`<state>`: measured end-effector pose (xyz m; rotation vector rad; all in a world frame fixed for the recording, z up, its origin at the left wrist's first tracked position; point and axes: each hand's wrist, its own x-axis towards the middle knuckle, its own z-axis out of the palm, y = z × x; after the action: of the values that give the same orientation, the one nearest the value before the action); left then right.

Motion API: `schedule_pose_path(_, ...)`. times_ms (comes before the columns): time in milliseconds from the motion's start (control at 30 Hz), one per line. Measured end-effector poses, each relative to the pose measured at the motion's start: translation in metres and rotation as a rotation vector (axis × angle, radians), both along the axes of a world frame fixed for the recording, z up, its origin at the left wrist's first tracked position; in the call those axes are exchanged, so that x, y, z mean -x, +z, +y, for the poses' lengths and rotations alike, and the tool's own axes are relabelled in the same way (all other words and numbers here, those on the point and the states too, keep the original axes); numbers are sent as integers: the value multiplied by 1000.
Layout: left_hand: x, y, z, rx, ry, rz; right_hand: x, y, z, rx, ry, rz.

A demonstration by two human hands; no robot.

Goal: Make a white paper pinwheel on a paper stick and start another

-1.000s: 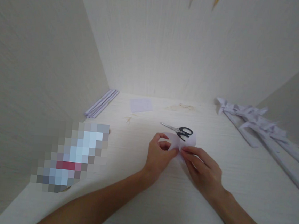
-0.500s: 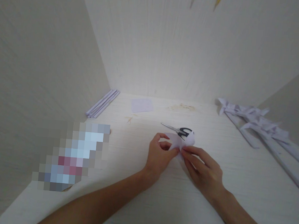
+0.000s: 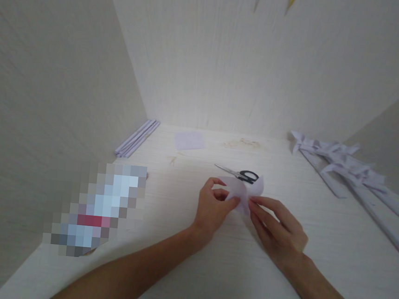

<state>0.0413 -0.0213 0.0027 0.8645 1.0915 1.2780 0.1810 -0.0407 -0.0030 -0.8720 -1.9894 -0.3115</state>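
Note:
A small pale lilac piece of paper (image 3: 240, 190) is pinched between both hands just above the white desk (image 3: 209, 271). My left hand (image 3: 211, 206) grips its left side with thumb and forefinger. My right hand (image 3: 278, 231) holds its right side with the fingertips. Black-handled scissors (image 3: 239, 173) lie shut on the desk right behind the paper, partly hidden by it.
Folded lilac paper strips (image 3: 136, 137) lie at the back left by the wall. A lilac paper square (image 3: 189, 140) lies at the back. A pile of folded paper pieces (image 3: 351, 174) runs along the right. A blurred-out object (image 3: 100, 206) sits at the left.
My right hand has slid a little to the right along the paper, and the paper's right corner now stands higher. My left hand has hardly moved.

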Motion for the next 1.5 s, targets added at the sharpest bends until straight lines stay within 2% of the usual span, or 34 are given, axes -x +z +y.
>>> schedule_pose_path(600, 1, 1, 0, 6, 2, 19, 0, 3, 1, -7, 22, -36)
schedule_pose_path(1100, 0, 0, 0, 3, -9, 9, 3, 1, 7, 164, 52, -15)
schedule_pose_path(1500, 1, 3, 0, 8, -7, 34, 4, 2, 9, 39, 83, -126)
